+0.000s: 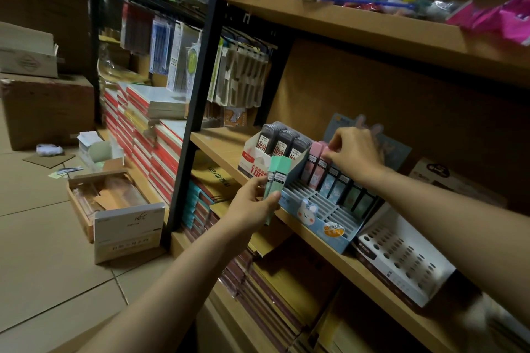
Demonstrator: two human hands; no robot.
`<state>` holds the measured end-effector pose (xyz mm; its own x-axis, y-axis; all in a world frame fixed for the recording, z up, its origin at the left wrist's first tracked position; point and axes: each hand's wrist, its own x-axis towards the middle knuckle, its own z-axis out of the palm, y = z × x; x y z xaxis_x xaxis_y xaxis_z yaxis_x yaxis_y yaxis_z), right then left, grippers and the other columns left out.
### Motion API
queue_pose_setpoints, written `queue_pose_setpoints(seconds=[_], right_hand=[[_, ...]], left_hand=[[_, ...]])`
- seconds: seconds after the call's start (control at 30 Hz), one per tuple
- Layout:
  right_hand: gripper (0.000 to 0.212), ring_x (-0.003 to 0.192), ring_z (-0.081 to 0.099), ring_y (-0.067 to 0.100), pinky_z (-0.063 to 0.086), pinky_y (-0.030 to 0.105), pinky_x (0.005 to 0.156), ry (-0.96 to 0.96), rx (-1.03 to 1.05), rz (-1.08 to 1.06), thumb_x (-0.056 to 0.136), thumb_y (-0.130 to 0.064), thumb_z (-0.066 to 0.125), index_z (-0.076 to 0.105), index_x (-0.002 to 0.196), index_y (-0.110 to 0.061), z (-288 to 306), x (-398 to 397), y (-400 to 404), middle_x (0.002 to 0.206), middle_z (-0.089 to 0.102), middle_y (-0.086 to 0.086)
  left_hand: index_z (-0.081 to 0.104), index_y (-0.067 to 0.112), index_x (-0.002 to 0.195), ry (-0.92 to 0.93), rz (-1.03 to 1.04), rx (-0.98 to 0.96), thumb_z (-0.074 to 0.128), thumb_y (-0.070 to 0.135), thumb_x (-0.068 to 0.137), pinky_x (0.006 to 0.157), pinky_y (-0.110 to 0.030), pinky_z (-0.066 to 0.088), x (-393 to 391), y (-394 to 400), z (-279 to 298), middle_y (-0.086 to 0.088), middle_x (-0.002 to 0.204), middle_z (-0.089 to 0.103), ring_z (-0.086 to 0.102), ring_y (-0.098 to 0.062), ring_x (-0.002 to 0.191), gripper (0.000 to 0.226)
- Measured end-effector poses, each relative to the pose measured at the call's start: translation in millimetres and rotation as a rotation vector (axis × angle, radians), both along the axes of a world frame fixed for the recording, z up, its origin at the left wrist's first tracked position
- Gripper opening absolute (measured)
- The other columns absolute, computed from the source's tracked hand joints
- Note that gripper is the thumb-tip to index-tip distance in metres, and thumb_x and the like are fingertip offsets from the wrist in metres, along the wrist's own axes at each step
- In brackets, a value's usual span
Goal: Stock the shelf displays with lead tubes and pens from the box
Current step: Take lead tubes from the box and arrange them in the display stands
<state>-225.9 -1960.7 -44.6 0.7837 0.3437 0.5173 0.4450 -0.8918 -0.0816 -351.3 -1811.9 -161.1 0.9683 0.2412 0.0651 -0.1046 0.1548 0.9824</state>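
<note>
"100" on grey lead tubes [282, 143], left display box [259, 158]

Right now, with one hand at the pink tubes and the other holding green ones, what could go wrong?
1. The left hand grips the green tubes only near their lower ends; they might slip out and drop.
2. The right hand pinches a pink tube packed tight in the blue bunny display; pushing may tilt its neighbours.
</note>
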Motion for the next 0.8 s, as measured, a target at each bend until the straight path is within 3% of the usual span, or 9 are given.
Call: queue_pose_setpoints(seconds=[0.13, 0.27, 0.37, 0.47, 0.57, 0.7, 0.8], right_hand=[[0.013, 0.091, 0.062, 0.025, 0.055, 0.043, 0.079, -0.086, -0.032, -0.019, 0.086, -0.025, 0.073, 0.072, 0.089, -0.013, -5, -2, 1, 0.096, 0.066, 0.009], [0.017, 0.094, 0.061, 0.027, 0.055, 0.042, 0.080, -0.054, -0.057, -0.053, 0.088, -0.030, 0.071, 0.073, 0.089, -0.013, -4, -3, 0, 0.101, 0.064, 0.010], [0.021, 0.097, 0.058, 0.024, 0.051, 0.035, 0.079, -0.030, 0.075, -0.008, 0.092, -0.034, 0.065, 0.071, 0.094, -0.014, 2, -10, -2, 0.106, 0.058, 0.006], [0.021, 0.084, 0.065, 0.018, 0.052, 0.026, 0.069, 0.188, 0.316, 0.197, 0.093, -0.037, 0.061, 0.066, 0.097, -0.017, 2, -36, -8, 0.090, 0.065, -0.003], [0.018, 0.073, 0.072, 0.015, 0.062, 0.035, 0.070, 0.479, 0.459, 0.347, 0.087, -0.037, 0.069, 0.066, 0.098, -0.023, -7, -69, -15, 0.084, 0.073, 0.001], [0.034, 0.069, 0.073, 0.015, 0.062, 0.037, 0.070, 0.475, 0.416, 0.305, 0.080, -0.017, 0.079, 0.062, 0.109, -0.022, -10, -88, -26, 0.087, 0.072, 0.002], [0.035, 0.067, 0.073, 0.016, 0.062, 0.039, 0.070, 0.482, 0.435, 0.303, 0.080, -0.012, 0.078, 0.061, 0.109, -0.021, 1, -90, -40, 0.087, 0.071, 0.004]], left_hand=[[0.042, 0.022, 0.141, -0.008, -0.013, -0.018, 0.055, 0.016, 0.096, 0.074, -0.029, 0.053, 0, 1, -2, -0.005, 0.126, 0.057, 0.062, -0.017, 0.104, 0.047], [0.045, 0.024, 0.138, -0.031, -0.051, -0.020, 0.055, 0.015, 0.097, 0.071, -0.026, 0.052, -1, -2, 1, -0.004, 0.123, 0.057, 0.062, -0.017, 0.102, 0.044], [0.050, 0.031, 0.126, -0.050, -0.123, -0.041, 0.053, 0.016, 0.097, 0.068, -0.022, 0.052, -4, -7, 5, -0.002, 0.119, 0.058, 0.062, -0.016, 0.103, 0.033], [0.054, 0.034, 0.118, -0.067, -0.178, -0.077, 0.054, 0.016, 0.097, 0.066, -0.021, 0.054, -6, -13, 10, -0.003, 0.120, 0.059, 0.064, -0.015, 0.102, 0.027], [0.055, 0.027, 0.123, -0.075, -0.223, -0.078, 0.055, 0.016, 0.097, 0.068, -0.023, 0.053, -9, -21, 14, -0.006, 0.119, 0.060, 0.064, -0.017, 0.100, 0.029], [0.052, 0.023, 0.129, -0.056, -0.303, -0.113, 0.057, 0.012, 0.094, 0.074, -0.031, 0.053, -14, -32, 20, -0.009, 0.122, 0.058, 0.064, -0.022, 0.101, 0.037], [0.051, 0.020, 0.129, -0.049, -0.329, -0.176, 0.056, 0.017, 0.095, 0.073, -0.031, 0.057, -19, -37, 23, -0.011, 0.119, 0.061, 0.069, -0.021, 0.097, 0.034]])
